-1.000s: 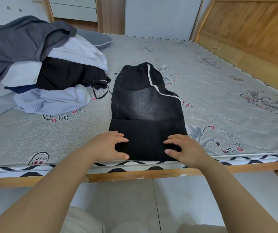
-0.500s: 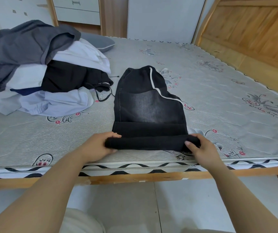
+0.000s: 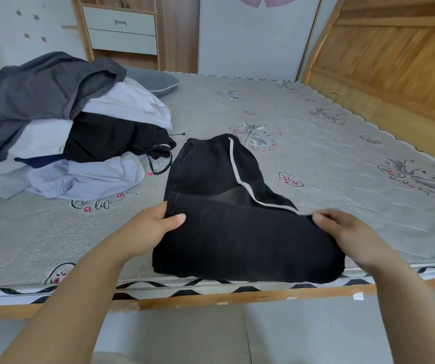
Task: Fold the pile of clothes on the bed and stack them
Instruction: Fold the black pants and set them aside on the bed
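Black trousers (image 3: 237,232) at near edge of bed (image 3: 316,158), lower part folded up. Left hand (image 3: 150,227) and right hand (image 3: 342,229) pinch fold corners. Unfolded pile (image 3: 61,127) far left.

The mattress (image 3: 303,143) carries the only writing, in cursive script printed beside its flower motifs. The clearest piece reads "life" (image 3: 102,205), just in front of the pile of clothes (image 3: 61,127), with a word before it too looped to make out. Similar script sits beyond and to the right of that pile, upside down and too small to read.
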